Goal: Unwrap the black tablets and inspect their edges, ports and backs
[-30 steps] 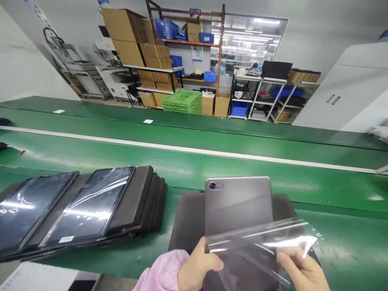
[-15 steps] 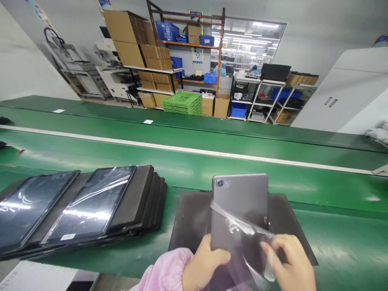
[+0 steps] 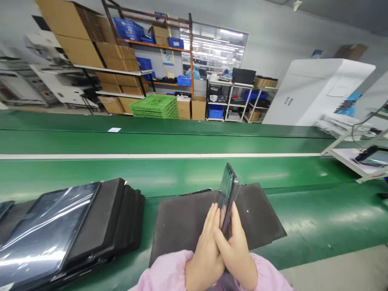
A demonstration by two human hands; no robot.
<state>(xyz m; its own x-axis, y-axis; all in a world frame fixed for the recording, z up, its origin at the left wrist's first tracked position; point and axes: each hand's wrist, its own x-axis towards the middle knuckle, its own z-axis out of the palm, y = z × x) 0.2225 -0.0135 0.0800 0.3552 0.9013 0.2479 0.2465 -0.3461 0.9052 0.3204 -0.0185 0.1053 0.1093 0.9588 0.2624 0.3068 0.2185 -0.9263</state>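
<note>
A thin dark tablet [image 3: 228,192] stands almost edge-on between my two hands, tilted slightly. My left hand [image 3: 203,246] presses along its screen side with the fingers straight and together. On the opposite side, my right hand [image 3: 238,248] grips the tablet, its thumb crossing toward the left hand. Beneath them a dark flat mat [image 3: 182,222] lies on the green bench. At the left, a tablet with a shiny screen [image 3: 54,226] rests on a stack of black foam pads [image 3: 121,222]. I cannot make out the clear film from this angle.
The green bench [image 3: 91,171] runs across the view, with a white strip [image 3: 151,156] along it. Beyond stand green crates [image 3: 156,106], shelving with cartons and a white cabinet [image 3: 303,89]. A rack [image 3: 345,159] with a device stands at the right; another person [image 3: 350,105] is partly visible there.
The tablet has turned from showing its back to edge-on. My right hand has left the clear film and moved onto the tablet, close to my left hand. The view has swung right.
</note>
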